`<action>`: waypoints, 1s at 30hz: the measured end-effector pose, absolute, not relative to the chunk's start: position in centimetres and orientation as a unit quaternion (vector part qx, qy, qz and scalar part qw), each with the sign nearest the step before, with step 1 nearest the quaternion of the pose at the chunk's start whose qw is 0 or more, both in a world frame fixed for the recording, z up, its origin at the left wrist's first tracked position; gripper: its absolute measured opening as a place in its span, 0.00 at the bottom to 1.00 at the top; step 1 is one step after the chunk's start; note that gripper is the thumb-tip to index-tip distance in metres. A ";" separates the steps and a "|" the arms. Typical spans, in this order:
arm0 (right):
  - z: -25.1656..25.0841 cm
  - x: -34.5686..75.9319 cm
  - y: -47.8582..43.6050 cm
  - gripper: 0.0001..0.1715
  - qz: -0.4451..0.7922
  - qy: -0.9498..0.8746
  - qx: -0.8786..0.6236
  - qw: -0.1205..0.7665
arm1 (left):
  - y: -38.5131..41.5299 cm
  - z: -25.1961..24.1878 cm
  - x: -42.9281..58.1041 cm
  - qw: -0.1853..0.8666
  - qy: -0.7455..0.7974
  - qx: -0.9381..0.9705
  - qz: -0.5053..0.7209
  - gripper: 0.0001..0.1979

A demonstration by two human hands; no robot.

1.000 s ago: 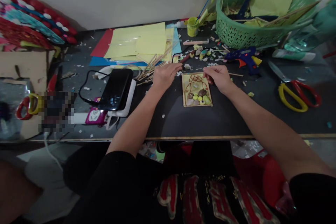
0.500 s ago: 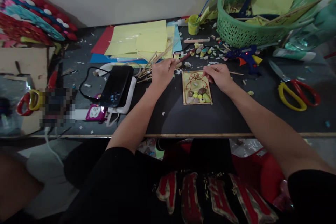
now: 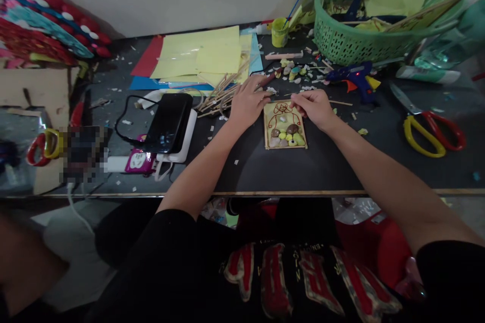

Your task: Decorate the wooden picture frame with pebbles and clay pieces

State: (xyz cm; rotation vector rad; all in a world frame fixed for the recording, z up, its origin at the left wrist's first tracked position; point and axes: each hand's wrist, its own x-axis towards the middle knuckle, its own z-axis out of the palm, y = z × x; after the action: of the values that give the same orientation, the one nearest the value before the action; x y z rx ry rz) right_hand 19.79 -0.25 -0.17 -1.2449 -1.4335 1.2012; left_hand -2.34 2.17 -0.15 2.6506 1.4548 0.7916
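Note:
A small yellow card lies on the black table, with a red line drawing on it and several pebbles glued along its lower part. My left hand rests at the card's top left corner with its fingers curled; what they press or hold is hidden. My right hand is at the card's top right corner, its fingers pinched on a thin wooden stick that runs out to the right. A loose pile of thin sticks lies just left of my left hand.
A phone on a white power bank lies to the left. Yellow, red and blue paper sheets lie behind. A blue glue gun, yellow-and-red scissors and a green basket are at the right. Paper scraps litter the table.
My left hand has moved right, from the stick pile to the card's top left corner. My right hand has stayed pinched at the card's top right.

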 end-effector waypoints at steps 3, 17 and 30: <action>-0.3 19.8 -0.2 0.27 0.482 -0.570 -0.502 0.437 | 2.4 -0.4 -1.9 0.022 0.469 0.846 0.252 0.09; -1.7 20.2 0.5 0.30 0.420 -0.646 -0.505 0.390 | 2.3 -0.4 -0.3 0.050 0.463 0.854 0.233 0.11; -1.1 20.0 0.1 0.22 0.353 -0.704 -0.515 0.340 | 3.7 -1.7 -0.6 0.042 0.458 0.867 0.192 0.07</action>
State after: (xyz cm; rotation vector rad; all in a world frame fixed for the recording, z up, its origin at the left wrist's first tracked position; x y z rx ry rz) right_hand 19.96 0.12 -1.09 -1.3403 -1.8317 0.9182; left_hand -0.59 3.74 -1.69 2.6534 1.4018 0.5873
